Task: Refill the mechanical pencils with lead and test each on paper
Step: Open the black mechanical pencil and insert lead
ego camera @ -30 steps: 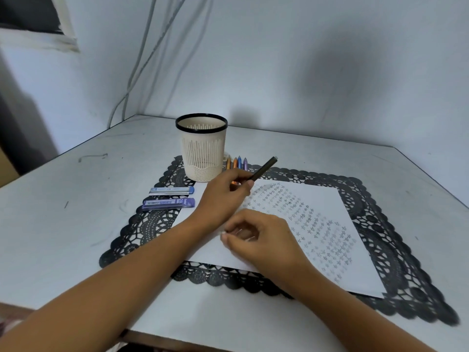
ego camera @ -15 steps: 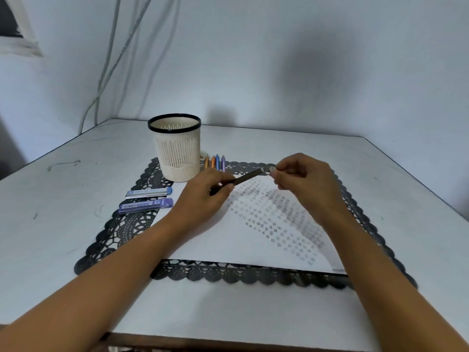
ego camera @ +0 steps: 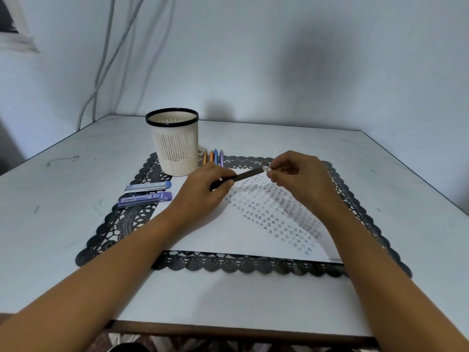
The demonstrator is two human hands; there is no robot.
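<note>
Head camera, centre of the frame: the left hand [ego camera: 203, 189] curls around the lower barrel of a dark pencil [ego camera: 243, 176], while the right hand [ego camera: 297, 179] pinches its pale upper end. The pencil is held slanted just above the paper [ego camera: 228, 237], which is covered in small star marks and lies on a black lace mat [ego camera: 119, 224]. Left of centre, two lead cases [ego camera: 145, 198] lie side by side on the mat. Above them stands a cream cup [ego camera: 175, 146], with four coloured pencils [ego camera: 213, 157] just to its right.
</note>
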